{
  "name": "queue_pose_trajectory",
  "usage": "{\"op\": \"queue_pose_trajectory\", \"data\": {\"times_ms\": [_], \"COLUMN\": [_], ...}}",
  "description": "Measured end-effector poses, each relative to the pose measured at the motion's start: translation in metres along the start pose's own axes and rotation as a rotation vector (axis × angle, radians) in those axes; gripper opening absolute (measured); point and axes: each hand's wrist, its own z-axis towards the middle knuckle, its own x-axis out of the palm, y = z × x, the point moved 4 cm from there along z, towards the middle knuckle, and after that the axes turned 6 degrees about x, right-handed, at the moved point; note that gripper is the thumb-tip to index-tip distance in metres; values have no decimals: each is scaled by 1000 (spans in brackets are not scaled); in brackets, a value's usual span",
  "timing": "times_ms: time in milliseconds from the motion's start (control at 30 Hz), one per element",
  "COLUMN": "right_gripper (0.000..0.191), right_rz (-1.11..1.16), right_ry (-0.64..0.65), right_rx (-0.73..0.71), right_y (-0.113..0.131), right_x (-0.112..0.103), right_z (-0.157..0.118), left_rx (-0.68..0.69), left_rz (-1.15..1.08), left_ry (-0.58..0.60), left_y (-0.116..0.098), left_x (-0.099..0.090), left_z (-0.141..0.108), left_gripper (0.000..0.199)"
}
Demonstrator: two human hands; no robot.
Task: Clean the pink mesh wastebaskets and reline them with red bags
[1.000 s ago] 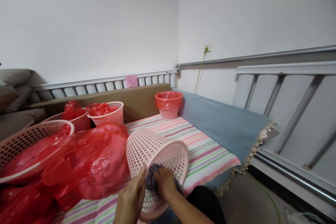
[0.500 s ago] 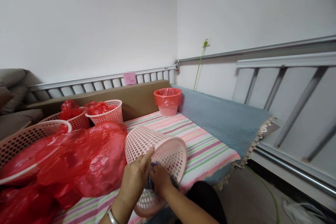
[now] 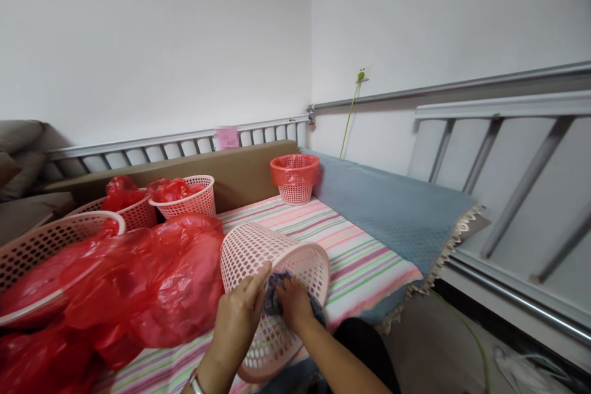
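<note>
A pale pink perforated plastic basket (image 3: 252, 246) lies on its side on a striped cloth, its mouth turned toward the right and toward me. My left hand (image 3: 242, 301) grips the basket's rim, with the fingers along the outer wall. Inside the mouth, my right hand (image 3: 295, 301) is closed on a dark grey-purple cloth (image 3: 273, 295), pressed against the inner wall. Part of the cloth is hidden under the right hand.
Left of the basket lie crumpled red plastic bags (image 3: 184, 283) and a large pink basket (image 3: 60, 221). Behind stand a pink basket (image 3: 198, 200) and another basket (image 3: 295, 191) lined with red plastic. The striped cloth (image 3: 360, 258) covers a blue quilted cover (image 3: 392, 197).
My right hand has moved slightly up and to the right inside the basket, carrying the cloth along. The left hand and the basket stay nearly where they were.
</note>
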Motion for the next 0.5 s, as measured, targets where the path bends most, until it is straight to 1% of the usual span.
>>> {"op": "queue_pose_trajectory", "data": {"times_ms": [100,233,367,500], "right_gripper": [31,32,33,33], "right_rz": [24,87,140,129], "right_ry": [14,30,45,70], "right_rx": [51,98,77,8], "right_y": [4,17,32,40], "right_x": [1,5,9,10], "right_z": [-3,-9,-16,-19], "left_rx": [-18,-14,-4,-2], "left_rz": [-7,-24,-20,-23], "left_ry": [10,2,-13,-20], "left_y": [1,2,2,2], "left_x": [3,5,6,4], "left_z": [-1,-2,-2,0], "left_gripper": [44,44,44,43]}}
